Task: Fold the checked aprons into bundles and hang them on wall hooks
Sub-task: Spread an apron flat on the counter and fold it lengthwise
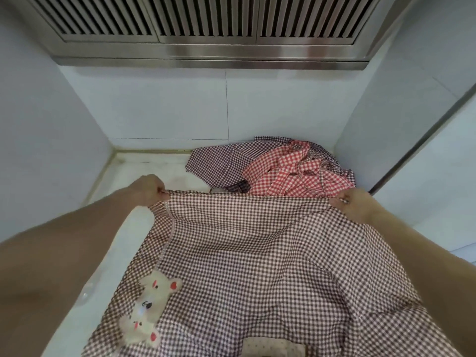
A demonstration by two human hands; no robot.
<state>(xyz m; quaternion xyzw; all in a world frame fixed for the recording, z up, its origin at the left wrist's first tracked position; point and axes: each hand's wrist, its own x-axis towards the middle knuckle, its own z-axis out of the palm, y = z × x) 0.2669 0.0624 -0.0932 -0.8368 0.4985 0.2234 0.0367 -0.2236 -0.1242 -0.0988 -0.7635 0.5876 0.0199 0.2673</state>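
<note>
A brown checked apron [244,253] lies spread across a pale counter [144,171], its far edge lifted and pulled straight between the two hands. The left hand [148,188] pinches the far left corner of that edge, fingers curled tight round the cloth. The right hand [354,204] grips the far right corner the same way, with a ring showing on one finger. The rest of the apron runs from the hands back toward the person, sagging a little in the middle, and it covers most of the near counter. Two plush bear faces [152,302] are sewn on its near left part, and a small pale patch [274,346] sits at the bottom edge. Beyond the held edge, in the far right corner against the wall, a red checked apron [293,173] lies crumpled on top of another brown checked apron [216,161]. A steel vent hood [206,29] hangs overhead
</note>
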